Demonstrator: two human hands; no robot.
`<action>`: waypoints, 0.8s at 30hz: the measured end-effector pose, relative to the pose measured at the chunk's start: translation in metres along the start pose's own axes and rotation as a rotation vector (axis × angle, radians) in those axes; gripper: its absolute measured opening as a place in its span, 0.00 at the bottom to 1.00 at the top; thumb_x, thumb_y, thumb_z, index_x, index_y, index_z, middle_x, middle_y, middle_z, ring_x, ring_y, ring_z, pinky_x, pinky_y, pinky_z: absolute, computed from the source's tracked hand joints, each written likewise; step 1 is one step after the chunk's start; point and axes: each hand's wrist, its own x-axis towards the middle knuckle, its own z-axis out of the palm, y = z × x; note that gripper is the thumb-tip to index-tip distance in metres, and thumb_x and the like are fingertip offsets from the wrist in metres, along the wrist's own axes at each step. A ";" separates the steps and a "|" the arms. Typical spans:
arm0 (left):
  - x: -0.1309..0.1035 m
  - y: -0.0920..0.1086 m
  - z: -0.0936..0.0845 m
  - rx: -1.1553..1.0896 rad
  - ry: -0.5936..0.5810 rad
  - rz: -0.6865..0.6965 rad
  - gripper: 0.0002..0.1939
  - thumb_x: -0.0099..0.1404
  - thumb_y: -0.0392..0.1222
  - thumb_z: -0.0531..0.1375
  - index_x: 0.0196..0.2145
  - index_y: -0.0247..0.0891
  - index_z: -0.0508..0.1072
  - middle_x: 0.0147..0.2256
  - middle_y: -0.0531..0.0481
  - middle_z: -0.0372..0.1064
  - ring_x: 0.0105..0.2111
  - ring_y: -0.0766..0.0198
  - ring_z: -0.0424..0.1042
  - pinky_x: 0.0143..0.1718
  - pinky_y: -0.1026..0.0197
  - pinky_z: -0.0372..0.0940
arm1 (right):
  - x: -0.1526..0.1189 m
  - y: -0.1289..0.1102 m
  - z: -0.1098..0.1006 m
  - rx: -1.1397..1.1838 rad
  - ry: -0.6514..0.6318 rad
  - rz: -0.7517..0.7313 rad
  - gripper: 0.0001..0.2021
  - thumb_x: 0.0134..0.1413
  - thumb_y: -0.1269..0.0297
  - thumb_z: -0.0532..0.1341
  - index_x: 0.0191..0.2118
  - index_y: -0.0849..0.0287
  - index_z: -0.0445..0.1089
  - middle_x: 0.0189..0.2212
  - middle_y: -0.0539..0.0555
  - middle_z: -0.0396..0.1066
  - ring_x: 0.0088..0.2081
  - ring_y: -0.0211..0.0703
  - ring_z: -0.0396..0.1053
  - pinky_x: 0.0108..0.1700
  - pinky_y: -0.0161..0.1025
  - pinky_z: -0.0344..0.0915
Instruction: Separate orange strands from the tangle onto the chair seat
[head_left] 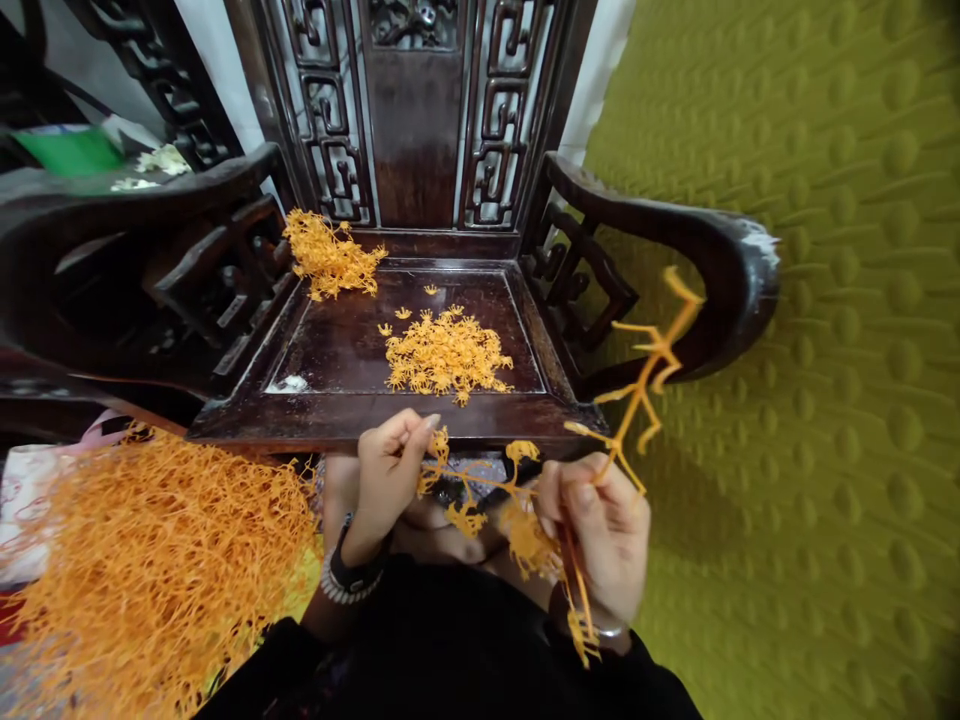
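Observation:
My right hand [604, 530] is closed around orange plastic branches. A bare forked branch [643, 390] sticks up out of it, and stems hang below. From the same hand a branch with small claw-like flower pieces [469, 480] reaches left across my lap. My left hand [391, 468] is pinched, thumb against finger, right beside that branch's left end; what lies between the fingertips is hidden. Beyond the hands, a heap of loose orange flower pieces [446, 352] lies on the wooden chair seat [337, 345], with a few strays around it.
A second orange cluster [330, 255] sits at the seat's back left corner. Bare orange branches form a large pile [172, 570] at lower left. Dark armrests [664, 225] flank the seat. A green container [71, 150] stands at far left; a yellow-green padded surface [810, 400] fills the right.

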 end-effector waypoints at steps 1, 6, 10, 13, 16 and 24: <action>-0.002 0.001 -0.003 -0.008 0.066 0.023 0.23 0.67 0.49 0.56 0.18 0.36 0.59 0.16 0.57 0.51 0.17 0.73 0.51 0.19 0.68 0.49 | -0.002 -0.001 0.001 -0.008 0.020 -0.016 0.12 0.63 0.59 0.57 0.29 0.55 0.61 0.17 0.44 0.51 0.17 0.32 0.50 0.18 0.32 0.47; -0.012 -0.003 -0.010 0.018 0.282 0.094 0.23 0.66 0.50 0.57 0.18 0.37 0.58 0.15 0.58 0.47 0.16 0.72 0.46 0.16 0.67 0.44 | -0.006 -0.002 0.005 0.001 0.061 -0.113 0.14 0.60 0.56 0.59 0.26 0.54 0.60 0.16 0.45 0.51 0.17 0.36 0.54 0.19 0.34 0.51; -0.011 -0.009 -0.011 0.115 0.371 0.142 0.22 0.66 0.51 0.57 0.18 0.38 0.60 0.14 0.58 0.48 0.15 0.72 0.48 0.17 0.66 0.45 | -0.003 -0.002 0.006 -0.026 0.051 -0.122 0.14 0.61 0.57 0.58 0.26 0.55 0.61 0.15 0.44 0.49 0.17 0.35 0.52 0.20 0.35 0.52; -0.008 -0.008 -0.010 0.222 0.452 0.261 0.17 0.64 0.47 0.60 0.21 0.38 0.66 0.14 0.59 0.55 0.16 0.73 0.53 0.18 0.66 0.49 | -0.001 -0.003 0.006 -0.022 0.045 -0.108 0.14 0.61 0.58 0.59 0.26 0.55 0.61 0.15 0.44 0.50 0.16 0.35 0.52 0.20 0.36 0.52; -0.004 -0.005 -0.012 0.251 0.522 0.415 0.12 0.63 0.42 0.61 0.23 0.38 0.69 0.16 0.58 0.62 0.17 0.73 0.58 0.20 0.66 0.53 | -0.001 -0.004 0.005 0.002 0.034 -0.114 0.13 0.61 0.58 0.59 0.26 0.55 0.61 0.16 0.45 0.51 0.17 0.35 0.52 0.21 0.36 0.51; 0.005 0.009 -0.017 0.272 0.364 0.386 0.15 0.65 0.41 0.60 0.21 0.39 0.69 0.16 0.58 0.62 0.17 0.72 0.58 0.21 0.65 0.54 | 0.007 -0.007 0.005 0.101 -0.011 0.023 0.14 0.62 0.55 0.56 0.26 0.54 0.58 0.15 0.44 0.49 0.16 0.34 0.46 0.19 0.35 0.45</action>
